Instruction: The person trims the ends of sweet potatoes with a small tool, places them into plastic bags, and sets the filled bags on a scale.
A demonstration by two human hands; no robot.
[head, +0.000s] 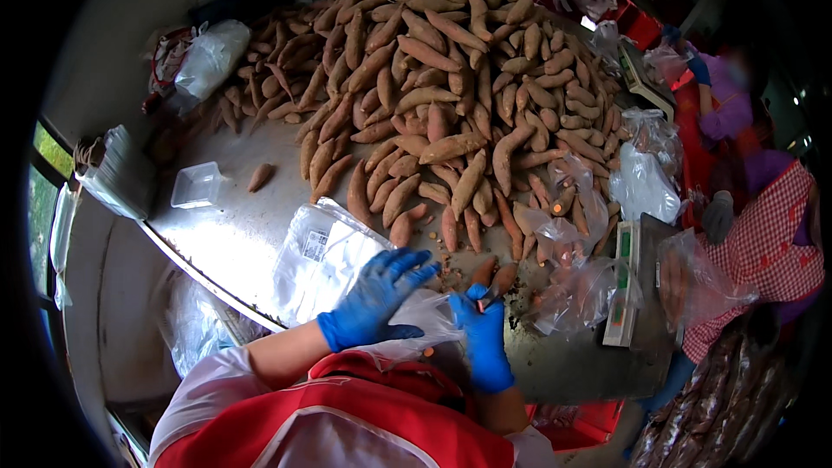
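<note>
My left hand (380, 299), in a blue glove, is spread with its fingers apart over a stack of clear plastic bags (325, 247) that bears a printed label. Between my two hands lies a thin clear plastic bag (426, 318); whether the left fingers touch it is unclear. My right hand (481, 338), also blue-gloved, has curled fingers around a small object, partly hidden, with a pinkish part showing. Just beyond it are a pair of sweet potatoes (504, 278) on the metal table. A large heap of sweet potatoes (429, 97) rises in front of me.
A clear plastic tray (195, 185) and a lone sweet potato (260, 177) lie at left. To the right are bagged sweet potatoes (572, 299), a scale (640, 286) and a red crate (585, 426). Co-workers stand along the right side, one in a checked apron (767, 240).
</note>
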